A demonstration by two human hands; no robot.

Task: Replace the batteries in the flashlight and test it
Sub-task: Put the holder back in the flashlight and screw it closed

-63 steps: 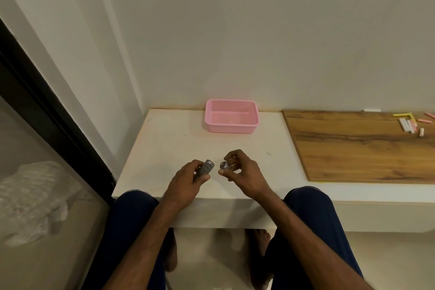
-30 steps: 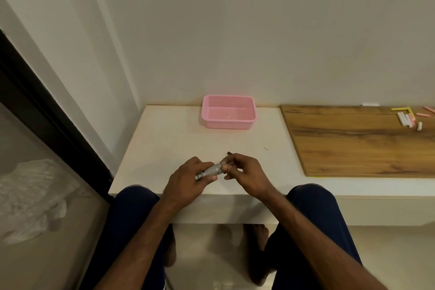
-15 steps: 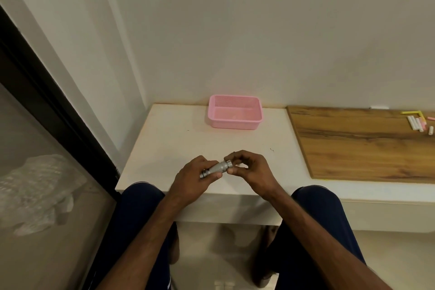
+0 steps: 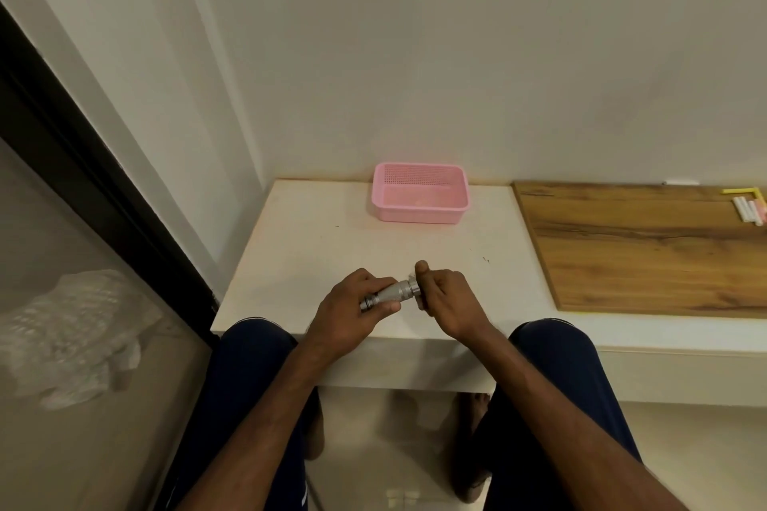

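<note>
Left hand grips the flashlight, right hand pinches its end; pink basket contents unclear.

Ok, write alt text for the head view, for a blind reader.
A seated person holds a small silver flashlight over the near edge of a white table: the left hand grips its body, the right hand grips its end. A pink basket sits behind.
</note>
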